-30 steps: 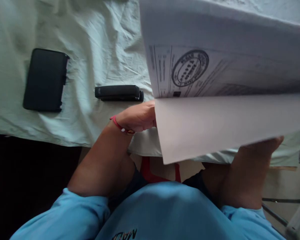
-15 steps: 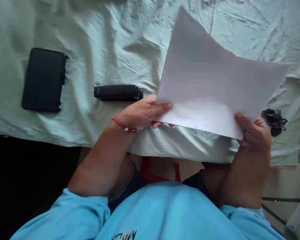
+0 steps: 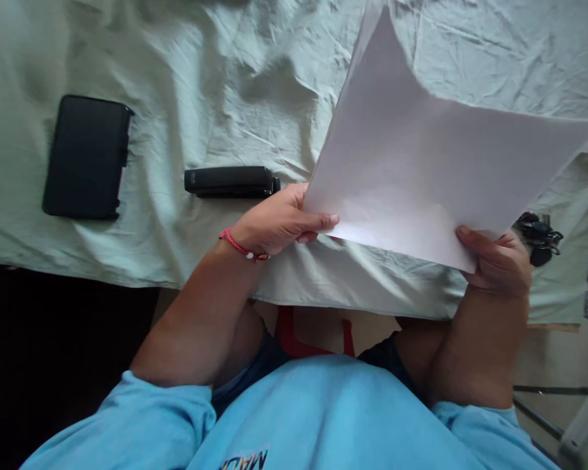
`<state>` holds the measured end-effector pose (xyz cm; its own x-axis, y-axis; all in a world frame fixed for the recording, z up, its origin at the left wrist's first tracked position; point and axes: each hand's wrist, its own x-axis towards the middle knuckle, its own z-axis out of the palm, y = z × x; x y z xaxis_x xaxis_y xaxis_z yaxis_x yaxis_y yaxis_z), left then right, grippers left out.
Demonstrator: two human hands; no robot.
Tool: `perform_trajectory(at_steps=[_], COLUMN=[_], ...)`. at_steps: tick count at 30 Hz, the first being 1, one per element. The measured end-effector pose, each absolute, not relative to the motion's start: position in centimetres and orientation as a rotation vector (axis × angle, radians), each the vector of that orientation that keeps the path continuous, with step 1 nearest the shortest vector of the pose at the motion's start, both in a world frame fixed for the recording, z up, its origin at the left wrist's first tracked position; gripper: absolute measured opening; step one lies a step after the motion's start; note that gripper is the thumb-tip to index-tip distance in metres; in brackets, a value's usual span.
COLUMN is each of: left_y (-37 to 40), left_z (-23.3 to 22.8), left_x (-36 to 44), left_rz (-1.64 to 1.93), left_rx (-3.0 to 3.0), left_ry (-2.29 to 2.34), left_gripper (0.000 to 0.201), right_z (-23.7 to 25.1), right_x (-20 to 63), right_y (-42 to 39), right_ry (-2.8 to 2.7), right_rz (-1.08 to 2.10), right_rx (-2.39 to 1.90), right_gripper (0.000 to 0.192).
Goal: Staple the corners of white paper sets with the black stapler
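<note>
The paper [image 3: 421, 163] is being gripped by 2 hands, the left hand [image 3: 279, 222] nearest the stapler [image 3: 230, 181], the right hand [image 3: 494, 261] farther off.

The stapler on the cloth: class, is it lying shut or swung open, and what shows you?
Shut. The stapler lies flat on the green cloth, its top arm down along the base with no gap showing.

Only part of a dark print shows on the blue shirt [image 3: 323, 424], upside down, reading roughly "MAD".
</note>
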<state>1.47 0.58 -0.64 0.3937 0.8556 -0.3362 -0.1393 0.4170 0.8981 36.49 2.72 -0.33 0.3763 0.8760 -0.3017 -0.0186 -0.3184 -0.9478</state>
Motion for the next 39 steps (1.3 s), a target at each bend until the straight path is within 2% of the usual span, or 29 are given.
perform_trajectory(at_steps=[6, 9, 15, 18, 20, 23, 26, 28, 30, 33, 36, 39], left_y=[0.5, -0.1, -2.4, -2.9, -3.0, -3.2, -3.3, -2.9, -2.3, -1.3, -0.8, -0.8], left_z=[-1.3, -1.7, -2.2, -1.6, -0.9, 0.2, 0.8, 0.7, 0.3, -0.6, -1.1, -1.2], left_x=[1.8, 2.2, 2.1, 1.9, 1.7, 1.4, 0.6, -0.2, -1.2, -2.4, -3.0, -3.0], left_rz=[0.943, 0.960, 1.203, 1.249, 1.211, 1.203, 1.322, 1.386, 1.326, 1.050, 0.944, 0.979], left_rx=[0.780, 0.831, 1.463, 1.556, 1.582, 1.632, 1.609, 1.600, 1.617, 1.541, 1.497, 1.508], left_ry=[1.116, 1.293, 1.776, 1.945, 2.040, 2.171, 2.310, 2.409, 2.485, 2.467, 2.332, 2.290], left_gripper=[0.017, 0.021, 0.033, 0.037, 0.032, 0.009, 0.019, 0.014, 0.006, 0.001, 0.016, 0.016], right_z=[0.1, 0.3, 0.3, 0.3, 0.4, 0.6, 0.6, 0.5, 0.2, -0.2, -0.4, -0.4], right_x=[36.1, 35.4, 34.0, 33.5, 33.1, 32.4, 31.8, 31.4, 31.1, 30.8, 30.5, 30.5], right_y=[3.1, 3.1, 3.1, 3.3, 3.4, 3.4, 3.4, 3.4, 3.4, 3.6, 3.7, 3.7], right_ry=[-0.725, -0.702, -0.679, -0.662, -0.656, -0.662, -0.679, -0.683, -0.682, -0.680, -0.682, -0.688], right_rz=[1.197, 1.239, 1.249, 1.257, 1.265, 1.272, 1.282, 1.289, 1.295, 1.298, 1.292, 1.282], right_rx=[-1.661, -1.662, -1.655, -1.654, -1.664, -1.673, -1.659, -1.651, -1.651, -1.654, -1.656, -1.659], right_gripper=[0.056, 0.056, 0.053, 0.053, 0.055, 0.057, 0.057, 0.058, 0.059, 0.059, 0.058, 0.057])
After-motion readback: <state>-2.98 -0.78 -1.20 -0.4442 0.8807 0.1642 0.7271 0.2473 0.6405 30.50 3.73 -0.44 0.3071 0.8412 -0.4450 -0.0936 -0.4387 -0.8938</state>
